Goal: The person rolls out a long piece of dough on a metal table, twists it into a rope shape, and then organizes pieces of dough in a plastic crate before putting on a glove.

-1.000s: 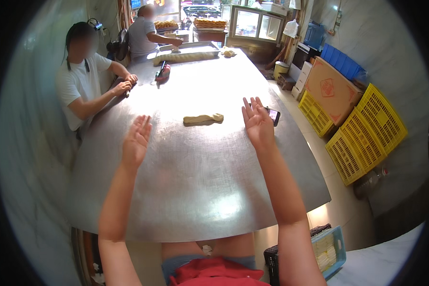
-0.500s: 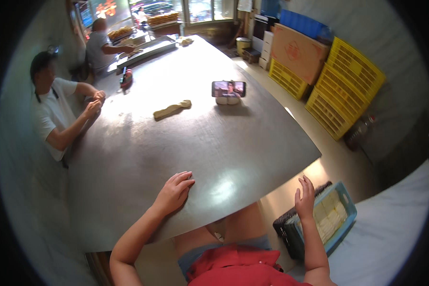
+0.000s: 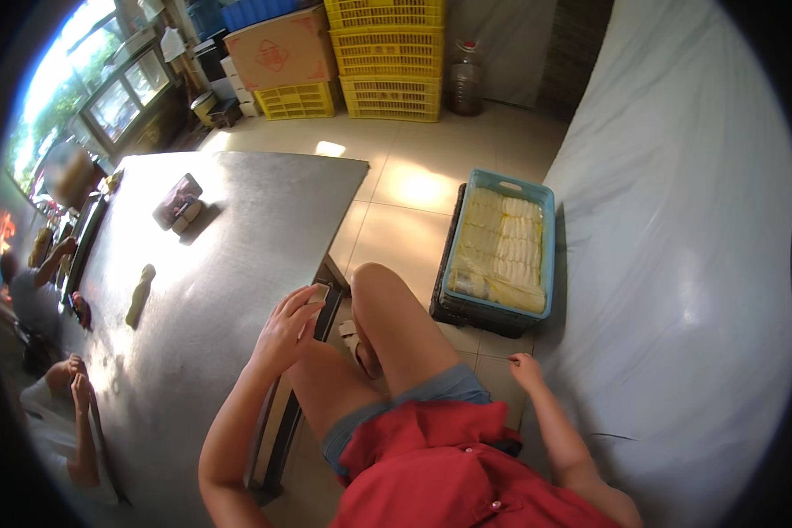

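Note:
My left hand (image 3: 288,330) is at the right edge of the metal table (image 3: 202,387), its fingers stretched out and nothing plainly held. Down by the marbled wall, my right hand (image 3: 526,373) hangs with its fingers curled together and no object visible in it. Beyond that hand, on the floor, is a blue crate (image 3: 549,242) set on a black crate (image 3: 444,299). Rows of pale dough rolls (image 3: 512,242) lie in it, with what looks like clear film over part of them. A twisted strip of dough (image 3: 140,297) rests on the table.
A phone on a stand (image 3: 178,202) stands on the table. Two people are at its far left side, one in a white shirt (image 3: 48,422). Yellow crates (image 3: 387,53), a cardboard box (image 3: 282,51) and a large clear jar (image 3: 466,79) line the back. My knees are beside the table edge.
My view has turned right, toward the blue crate. My left hand has moved from the tabletop to its edge. My right hand, spread before, has dropped beside the wall with its fingers curled in.

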A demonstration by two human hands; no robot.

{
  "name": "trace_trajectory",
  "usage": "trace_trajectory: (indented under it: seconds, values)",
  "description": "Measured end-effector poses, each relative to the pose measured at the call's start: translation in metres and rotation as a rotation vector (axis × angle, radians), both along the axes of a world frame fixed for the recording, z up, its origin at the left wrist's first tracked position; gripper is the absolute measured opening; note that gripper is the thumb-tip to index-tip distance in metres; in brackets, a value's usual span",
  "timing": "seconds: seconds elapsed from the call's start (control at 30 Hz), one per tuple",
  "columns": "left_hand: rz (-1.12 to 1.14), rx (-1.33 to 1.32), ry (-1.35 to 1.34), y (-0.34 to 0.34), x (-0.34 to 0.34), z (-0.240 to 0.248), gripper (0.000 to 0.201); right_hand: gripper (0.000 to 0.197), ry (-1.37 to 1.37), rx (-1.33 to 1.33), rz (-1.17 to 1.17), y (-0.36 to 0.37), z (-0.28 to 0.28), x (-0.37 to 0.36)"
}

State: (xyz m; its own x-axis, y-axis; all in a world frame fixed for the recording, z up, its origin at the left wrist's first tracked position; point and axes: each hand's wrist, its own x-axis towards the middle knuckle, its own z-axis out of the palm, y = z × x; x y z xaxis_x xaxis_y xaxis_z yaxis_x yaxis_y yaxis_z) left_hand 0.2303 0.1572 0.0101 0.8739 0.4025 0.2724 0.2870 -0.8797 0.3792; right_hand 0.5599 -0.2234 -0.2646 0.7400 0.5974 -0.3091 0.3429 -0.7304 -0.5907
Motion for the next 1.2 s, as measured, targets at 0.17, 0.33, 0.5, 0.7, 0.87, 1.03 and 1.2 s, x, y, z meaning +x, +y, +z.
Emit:
trace_trajectory:
  seconds: [0.17,0.33,0.5,0.7,0.87,1.03,1.2]
  values:
    - [-0.193,0.029,0.077,-0.004,0.067,0.002,0.027,0.027,0.406,0.234,-0.304,-0.051,-0.043,-0.002]
    - [-0.259,-0.083,0.281,0.006,0.147,0.005,0.027,0.025,1.025,0.719,-0.855,-0.046,-0.059,0.020]
    - [-0.299,0.018,0.431,0.029,0.255,-0.032,0.029,0.030,1.096,0.869,-1.061,0.018,-0.056,0.049]
    - [-0.355,0.154,0.481,0.089,0.413,-0.146,0.036,0.046,1.264,0.850,-1.142,0.076,-0.097,0.065]
    - [-0.215,0.047,0.473,0.146,0.555,-0.211,0.036,0.048,1.281,0.790,-1.201,0.086,-0.091,0.043]
    - [-0.188,0.042,0.522,0.148,0.670,-0.250,0.037,0.039,1.120,0.597,-1.351,0.110,-0.070,0.053]
    - [-0.297,0.004,0.386,0.132,0.724,-0.301,0.045,0.037,1.126,0.634,-1.482,0.115,-0.066,0.049]
